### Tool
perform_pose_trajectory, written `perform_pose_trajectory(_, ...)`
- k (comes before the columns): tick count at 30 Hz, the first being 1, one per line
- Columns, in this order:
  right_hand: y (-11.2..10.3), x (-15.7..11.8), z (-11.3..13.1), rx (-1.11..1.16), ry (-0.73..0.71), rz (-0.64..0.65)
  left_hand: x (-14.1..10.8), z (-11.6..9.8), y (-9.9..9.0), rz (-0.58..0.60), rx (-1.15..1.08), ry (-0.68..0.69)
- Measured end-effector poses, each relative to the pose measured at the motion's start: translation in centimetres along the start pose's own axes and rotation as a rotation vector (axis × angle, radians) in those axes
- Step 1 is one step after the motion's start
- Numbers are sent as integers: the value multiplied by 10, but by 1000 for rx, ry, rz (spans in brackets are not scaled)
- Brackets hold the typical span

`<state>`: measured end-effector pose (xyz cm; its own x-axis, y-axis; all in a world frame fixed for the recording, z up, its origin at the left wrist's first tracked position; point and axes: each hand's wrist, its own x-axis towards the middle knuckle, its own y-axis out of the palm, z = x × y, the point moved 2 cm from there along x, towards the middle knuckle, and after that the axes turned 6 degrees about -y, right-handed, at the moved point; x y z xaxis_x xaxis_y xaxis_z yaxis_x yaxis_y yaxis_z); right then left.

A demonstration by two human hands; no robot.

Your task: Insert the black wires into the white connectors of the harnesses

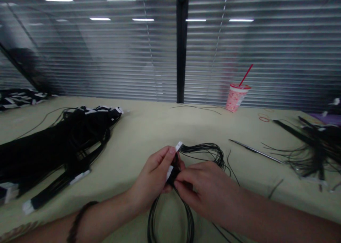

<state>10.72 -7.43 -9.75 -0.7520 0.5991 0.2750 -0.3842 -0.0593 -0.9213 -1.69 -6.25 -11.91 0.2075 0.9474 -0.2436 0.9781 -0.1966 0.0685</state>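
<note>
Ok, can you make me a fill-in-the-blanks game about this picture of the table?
1. The left hand and right hand grip thin black wires with a flat ____ tag at their end.
2. A pink paper cup on the beige table holds a ____ straw.
3. The dark bracelet sits on the ____ wrist.

Missing words: white; red; left.

Passable: the cream tabletop (pixel 149 136) ahead of my left hand (pixel 153 177) and right hand (pixel 206 189). Obstacles: black wire bundle (pixel 61 147), left; steel rod (pixel 255 151), then second wire bundle (pixel 317 154), right; wire loop (pixel 170 221), below my hands; pink cup (pixel 236 98), far edge.
</note>
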Motion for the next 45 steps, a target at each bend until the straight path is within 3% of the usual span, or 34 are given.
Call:
perform_pose_trajectory(8,3,-4,-3,-292,-187,-14,-1,4,0,-32,-6,-56)
perform_pose_trajectory(15,-11,-2,-6,-227,-46,-4,1,2,-1,-103,13,-37)
perform_pose_trajectory(20,-12,-1,-6,-264,-129,-14,3,5,-2,-108,0,-41)
perform_pose_trajectory(22,-13,-1,-5,-232,-77,-3,3,5,-2,-115,13,-45)
perform_pose_trajectory(29,-25,-4,-5,206,109,-23,3,0,0,-109,24,-39)
perform_pose_trajectory(34,-42,-6,-11,883,233,302,2,-1,1,-74,2,-54)
perform_pose_trajectory(36,-56,-8,-15,1117,295,302,3,-1,0,-52,4,-48)
perform_pose_trajectory(40,-94,-15,-23,1419,383,45,4,1,-3,-25,-33,-48)
perform_pose_trajectory(45,-134,-23,-41,1332,702,-730,4,1,-2,-34,-55,-72)
